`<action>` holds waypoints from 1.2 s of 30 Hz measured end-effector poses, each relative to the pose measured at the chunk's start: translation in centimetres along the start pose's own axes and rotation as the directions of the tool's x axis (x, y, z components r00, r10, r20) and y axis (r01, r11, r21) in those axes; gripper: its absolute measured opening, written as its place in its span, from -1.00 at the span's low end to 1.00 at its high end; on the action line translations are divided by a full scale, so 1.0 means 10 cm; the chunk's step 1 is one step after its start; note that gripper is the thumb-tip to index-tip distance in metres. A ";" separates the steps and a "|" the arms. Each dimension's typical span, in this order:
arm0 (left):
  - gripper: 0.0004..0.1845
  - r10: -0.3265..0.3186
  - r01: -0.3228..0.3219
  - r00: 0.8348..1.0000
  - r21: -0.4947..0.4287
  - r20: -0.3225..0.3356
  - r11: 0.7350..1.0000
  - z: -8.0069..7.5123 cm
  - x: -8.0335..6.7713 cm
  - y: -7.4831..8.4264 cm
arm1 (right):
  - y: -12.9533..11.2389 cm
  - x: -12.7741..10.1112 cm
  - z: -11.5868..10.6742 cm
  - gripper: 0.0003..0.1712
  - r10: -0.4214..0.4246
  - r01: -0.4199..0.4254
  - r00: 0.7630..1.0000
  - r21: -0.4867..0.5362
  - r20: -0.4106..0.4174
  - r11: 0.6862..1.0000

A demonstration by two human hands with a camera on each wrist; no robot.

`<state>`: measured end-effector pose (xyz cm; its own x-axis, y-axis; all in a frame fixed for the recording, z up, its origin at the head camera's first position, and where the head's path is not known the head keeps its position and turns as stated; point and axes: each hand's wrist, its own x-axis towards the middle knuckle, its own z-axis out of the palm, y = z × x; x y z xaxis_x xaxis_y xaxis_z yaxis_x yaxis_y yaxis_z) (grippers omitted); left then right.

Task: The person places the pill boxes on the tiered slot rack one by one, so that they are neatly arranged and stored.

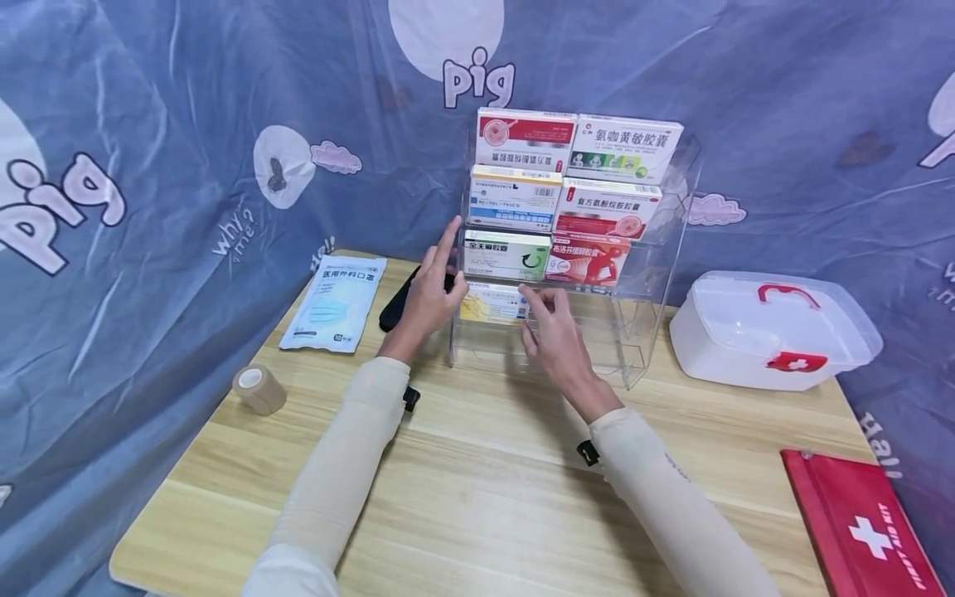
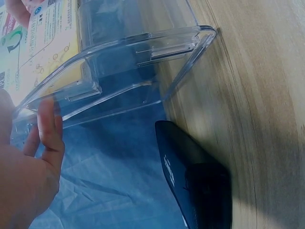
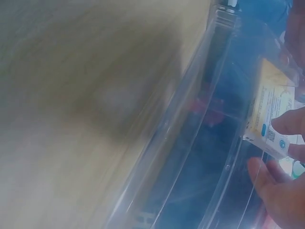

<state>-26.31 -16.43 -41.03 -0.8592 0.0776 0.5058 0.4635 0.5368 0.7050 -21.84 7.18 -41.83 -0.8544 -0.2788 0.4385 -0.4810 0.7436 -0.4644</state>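
Note:
A clear acrylic display stand [image 1: 642, 332] holds several medicine boxes in tiers. At its left side is my left hand [image 1: 433, 294], fingers extended along the side panel; in the left wrist view, fingertips [image 2: 46, 107] touch the clear plastic. My right hand [image 1: 555, 336] has bent fingers at the right end of a yellow-and-white medicine box [image 1: 488, 305] on the lowest filled tier. In the right wrist view, fingers hold that box [image 3: 271, 105] near its end, while the thumb sits apart from it. Above it are a green-and-white box [image 1: 503, 255] and a red box [image 1: 587, 260].
Left on the wooden table [image 1: 477, 506] are a mask packet [image 1: 336, 303], a tan bandage roll [image 1: 259, 390] and a black case [image 2: 195, 176]. On the right stand a white first-aid box [image 1: 746, 348] and a red first-aid pouch [image 1: 858, 522]. A blue patterned cloth [image 1: 224, 108] hangs behind.

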 end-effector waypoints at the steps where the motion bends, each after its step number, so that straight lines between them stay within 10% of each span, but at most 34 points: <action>1: -0.05 0.001 -0.001 1.000 0.000 -0.003 1.000 0.00 0.00 0.00 | 0.00 0.00 0.00 -0.24 -0.001 0.001 1.000 0.001 0.006 1.000; 20: -0.04 -0.015 0.015 1.000 -0.016 -0.006 1.000 0.01 0.01 0.01 | 0.09 -0.29 -0.39 -0.23 0.067 -0.067 0.998 -0.001 0.020 0.998; 36: -0.13 -0.047 0.046 0.999 0.030 0.013 0.998 -0.09 -0.07 0.08 | 0.67 -0.75 -1.05 -0.44 0.097 -0.113 0.949 -0.037 -0.300 0.993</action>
<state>-25.13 -16.85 -40.36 -0.8825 0.0631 0.4661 0.4165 0.5649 0.7123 -16.59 20.67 -40.19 -0.7986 -0.0107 0.6018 -0.3738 0.7925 -0.4819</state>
